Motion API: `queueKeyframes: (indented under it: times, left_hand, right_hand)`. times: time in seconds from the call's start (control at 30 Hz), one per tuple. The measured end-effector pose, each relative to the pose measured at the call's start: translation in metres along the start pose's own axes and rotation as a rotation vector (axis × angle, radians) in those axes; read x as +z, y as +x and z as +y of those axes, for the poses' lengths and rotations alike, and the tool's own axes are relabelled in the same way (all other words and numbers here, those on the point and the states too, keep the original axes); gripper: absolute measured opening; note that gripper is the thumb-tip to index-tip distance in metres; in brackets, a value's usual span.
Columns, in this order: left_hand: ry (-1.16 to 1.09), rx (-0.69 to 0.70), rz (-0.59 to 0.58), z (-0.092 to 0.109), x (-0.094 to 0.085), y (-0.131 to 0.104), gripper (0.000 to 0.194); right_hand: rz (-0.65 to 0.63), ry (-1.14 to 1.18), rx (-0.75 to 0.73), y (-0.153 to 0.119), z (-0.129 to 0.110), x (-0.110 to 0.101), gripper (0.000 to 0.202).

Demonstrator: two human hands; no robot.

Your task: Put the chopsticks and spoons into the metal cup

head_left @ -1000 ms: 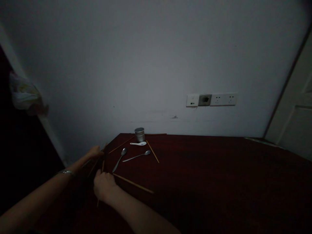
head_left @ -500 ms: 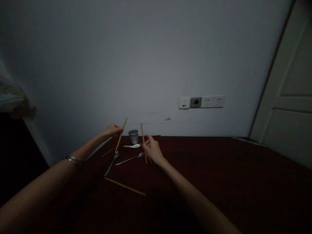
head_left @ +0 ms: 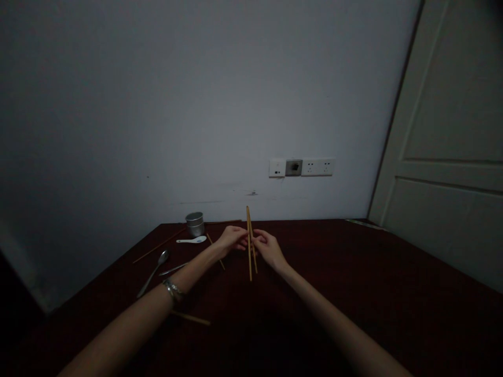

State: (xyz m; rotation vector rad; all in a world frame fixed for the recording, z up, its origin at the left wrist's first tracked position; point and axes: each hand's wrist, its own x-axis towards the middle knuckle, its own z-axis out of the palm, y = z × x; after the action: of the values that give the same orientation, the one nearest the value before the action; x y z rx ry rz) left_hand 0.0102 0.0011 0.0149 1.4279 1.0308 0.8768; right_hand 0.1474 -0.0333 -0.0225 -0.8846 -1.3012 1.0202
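Note:
My left hand (head_left: pixel 233 239) pinches a wooden chopstick (head_left: pixel 249 256) that stands nearly upright above the table. Close beside it, my right hand (head_left: pixel 269 247) is closed on a second chopstick (head_left: pixel 254 258). The two sticks nearly meet at their tops and spread a little at the bottom. Behind my left hand another chopstick (head_left: pixel 209 239) lies on the table, partly hidden. Left of it are a white spoon (head_left: pixel 192 240) and a metal cup (head_left: pixel 195 225). A metal spoon (head_left: pixel 154 272) lies farther left, with a second metal utensil (head_left: pixel 173 269) partly covered by my left forearm.
More chopsticks lie about: one (head_left: pixel 192 318) near the front under my left forearm, one (head_left: pixel 159 246) at the left edge, one (head_left: pixel 223 222) along the wall. The dark red table (head_left: pixel 334 272) meets a wall with sockets (head_left: pixel 302 167). A door (head_left: pixel 448 157) stands right.
Both hands have come together, bringing their chopsticks side by side. My left hand has moved right, away from the cup and spoons. The view has turned to the right.

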Motion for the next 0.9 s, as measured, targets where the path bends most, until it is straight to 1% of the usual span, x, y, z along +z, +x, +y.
queueKeyframes:
  times: [0.1, 0.2, 0.43, 0.6, 0.7, 0.9]
  left_hand:
    - [-0.072, -0.008, -0.015, -0.009, 0.010, 0.006, 0.017]
    - [-0.126, -0.038, -0.015, -0.015, 0.020, 0.008, 0.014]
    - [-0.269, -0.099, 0.006, -0.032, 0.036, 0.011, 0.009]
    - [-0.304, -0.125, 0.025, -0.040, 0.044, 0.009, 0.008]
    - [-0.313, -0.142, 0.038, -0.044, 0.047, 0.008, 0.009]
    - [-0.294, -0.165, 0.022, -0.056, 0.049, 0.011, 0.009]
  right_hand:
    - [0.000, -0.069, 0.019, -0.004, 0.006, -0.015, 0.038]
    - [0.017, -0.107, 0.036, -0.008, 0.011, -0.026, 0.035]
    - [0.039, -0.145, 0.063, -0.022, 0.020, -0.033, 0.032]
    - [0.040, -0.071, 0.171, -0.029, 0.022, -0.036, 0.040]
    - [0.036, -0.038, 0.240, -0.031, 0.022, -0.038, 0.035]
    - [0.040, 0.020, 0.408, -0.031, 0.020, -0.039, 0.026]
